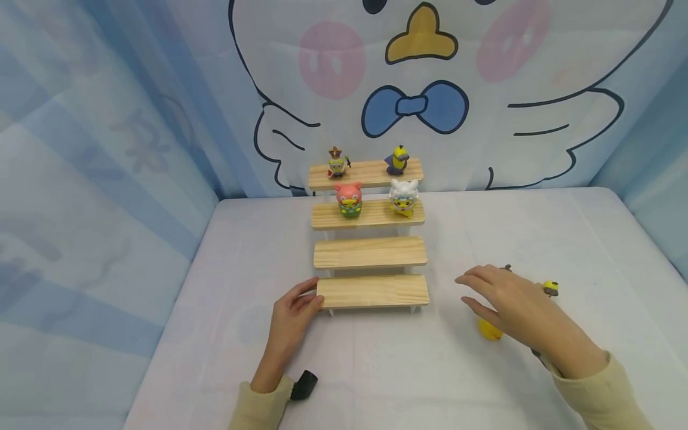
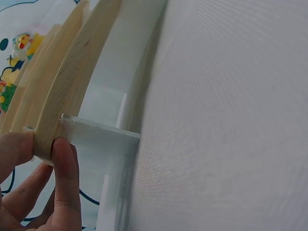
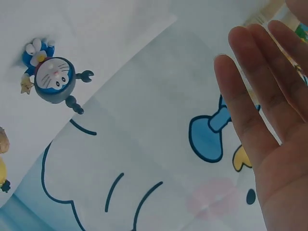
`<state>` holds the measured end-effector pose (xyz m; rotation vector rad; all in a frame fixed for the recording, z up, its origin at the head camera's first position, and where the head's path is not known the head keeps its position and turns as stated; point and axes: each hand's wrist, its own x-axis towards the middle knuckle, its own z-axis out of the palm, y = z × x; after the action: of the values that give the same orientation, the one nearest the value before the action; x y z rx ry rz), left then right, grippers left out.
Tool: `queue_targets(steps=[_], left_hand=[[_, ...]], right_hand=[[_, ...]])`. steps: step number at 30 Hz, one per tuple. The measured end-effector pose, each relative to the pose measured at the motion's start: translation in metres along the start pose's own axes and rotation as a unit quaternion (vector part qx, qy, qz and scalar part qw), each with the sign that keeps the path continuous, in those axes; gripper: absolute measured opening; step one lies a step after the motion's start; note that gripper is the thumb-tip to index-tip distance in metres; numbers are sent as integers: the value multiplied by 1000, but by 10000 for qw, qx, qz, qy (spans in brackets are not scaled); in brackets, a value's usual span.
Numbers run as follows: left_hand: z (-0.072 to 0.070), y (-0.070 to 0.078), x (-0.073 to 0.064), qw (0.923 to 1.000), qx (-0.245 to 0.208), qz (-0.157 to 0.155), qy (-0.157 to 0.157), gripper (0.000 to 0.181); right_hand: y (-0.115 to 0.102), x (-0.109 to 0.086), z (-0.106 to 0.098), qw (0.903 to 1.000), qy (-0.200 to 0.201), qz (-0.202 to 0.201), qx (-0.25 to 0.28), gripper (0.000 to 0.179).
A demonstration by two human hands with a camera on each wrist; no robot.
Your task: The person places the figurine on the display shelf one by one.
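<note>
My left hand (image 1: 290, 322) pinches the left end of the lowest board of a four-tier wooden display stand (image 1: 373, 291). In the left wrist view, thumb and fingers clasp that board's end (image 2: 45, 139) beside a clear support (image 2: 101, 127). My right hand (image 1: 518, 304) hovers right of the stand, fingers extended and palm bare in the right wrist view. Under it, partly hidden, are a yellow figurine (image 1: 490, 329) and another with a yellow head (image 1: 550, 288). The right wrist view shows a blue-and-white cat figurine (image 3: 54, 79) with dark arms.
On the top tier stand a crowned figurine (image 1: 336, 166) and a caped yellow one (image 1: 398, 160). The second tier bears a pink-hooded figurine (image 1: 349, 200) and a white-hooded one (image 1: 404, 197). A cartoon-printed curtain (image 1: 333, 119) hangs behind the white table (image 1: 258, 239).
</note>
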<state>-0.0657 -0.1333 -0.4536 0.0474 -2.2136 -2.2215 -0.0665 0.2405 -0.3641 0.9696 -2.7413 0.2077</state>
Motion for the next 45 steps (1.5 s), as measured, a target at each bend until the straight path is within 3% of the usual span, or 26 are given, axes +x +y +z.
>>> queue_targets(steps=[13,26,37,45], left_hand=[[1,0,0,10000,-59,-55,5,44],[0,3,0,10000,46,-51,25,43],[1,1,-1,10000,-2,3,0,42],[1,1,0,10000,-49,-63,20,42]], right_hand=[[2,-21,7,9993,-323,-18,200,34],[-1,-34,11,9849,-1491,784,388,26],[4,-43,18,9764,-1868,987,453,27],[10,-49,26,9757,-1922,852,619,28]])
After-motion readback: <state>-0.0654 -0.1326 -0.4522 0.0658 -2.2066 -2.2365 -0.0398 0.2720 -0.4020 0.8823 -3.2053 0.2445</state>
